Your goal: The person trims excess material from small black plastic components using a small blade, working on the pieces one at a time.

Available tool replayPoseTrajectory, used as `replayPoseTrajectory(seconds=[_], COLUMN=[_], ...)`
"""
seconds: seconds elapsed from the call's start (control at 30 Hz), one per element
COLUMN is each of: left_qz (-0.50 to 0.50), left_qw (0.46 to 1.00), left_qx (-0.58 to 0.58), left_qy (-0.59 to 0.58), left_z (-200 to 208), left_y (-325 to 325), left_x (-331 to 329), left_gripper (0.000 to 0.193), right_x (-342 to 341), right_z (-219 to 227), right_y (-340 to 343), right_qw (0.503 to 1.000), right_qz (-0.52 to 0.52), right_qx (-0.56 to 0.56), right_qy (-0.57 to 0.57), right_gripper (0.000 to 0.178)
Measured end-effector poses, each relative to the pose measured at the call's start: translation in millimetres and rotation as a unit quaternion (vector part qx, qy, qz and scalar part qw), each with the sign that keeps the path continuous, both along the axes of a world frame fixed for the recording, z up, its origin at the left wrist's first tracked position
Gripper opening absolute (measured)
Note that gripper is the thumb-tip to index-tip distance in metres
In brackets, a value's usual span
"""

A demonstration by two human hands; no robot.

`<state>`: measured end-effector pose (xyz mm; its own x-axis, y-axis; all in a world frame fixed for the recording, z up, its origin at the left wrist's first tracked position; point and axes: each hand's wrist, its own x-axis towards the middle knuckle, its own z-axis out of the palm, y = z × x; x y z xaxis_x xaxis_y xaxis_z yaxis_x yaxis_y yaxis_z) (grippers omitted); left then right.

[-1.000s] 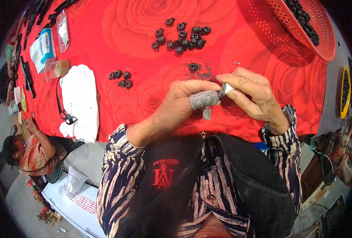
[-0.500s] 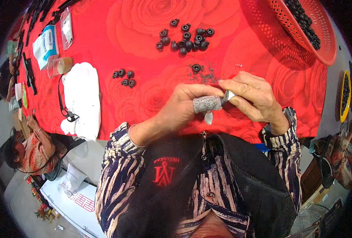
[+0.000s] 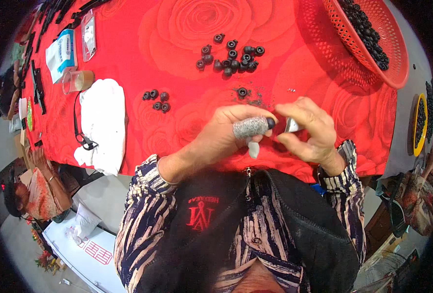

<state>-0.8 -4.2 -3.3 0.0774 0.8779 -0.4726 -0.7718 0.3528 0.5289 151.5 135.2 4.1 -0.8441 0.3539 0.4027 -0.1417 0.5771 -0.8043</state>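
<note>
On the table point(image 3: 143, 29), a cloth point(image 3: 102, 124) lies left, round parts point(image 3: 231, 58) centre, a basket point(image 3: 372, 44) seemingly far right.

Small-parts workshop (basket point(image 3: 372, 49) of black parts point(image 3: 231, 57))

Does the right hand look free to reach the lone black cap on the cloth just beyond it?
Probably not yet: the right hand pinches a small metal piece, though the black cap lies unobstructed.

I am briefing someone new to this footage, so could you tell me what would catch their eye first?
First, the red rose-patterned tablecloth filling the upper picture. At its near edge, the left hand, with a grey sleeve on one finger, pinches a small black part against a small metal piece in the right hand. Beyond lie more black parts, and a red basket sits upper right.
</note>
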Motion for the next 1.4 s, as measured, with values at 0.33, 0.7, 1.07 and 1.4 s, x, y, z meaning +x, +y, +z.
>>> replayPoseTrajectory(seconds=[0.33,0.7,1.07,1.4], left_qz=[-0.027,-0.032,0.007,0.128], left_qw=[0.992,0.990,0.996,0.774], left_qx=[0.057,0.031,0.062,0.171], left_qy=[-0.106,-0.130,-0.066,0.595], left_z=[-18.0,-11.7,-21.6,7.5], left_y=[-2.1,-2.6,-5.6,-8.2], left_x=[7.3,10.0,10.6,-34.7], left_gripper=[0.025,0.026,0.024,0.015], right_x=[0.4,4.1,-2.9,2.4], right_z=[-13.2,-7.9,-8.3,-9.9], right_y=[-7.7,-12.9,-11.9,-3.4], right_qw=[0.985,0.991,0.996,0.994], right_qz=[-0.002,0.000,0.019,-0.007], right_qx=[0.141,0.092,0.047,0.097], right_qy=[0.102,0.092,0.073,0.048], right_gripper=[0.046,0.032,0.029,0.027])
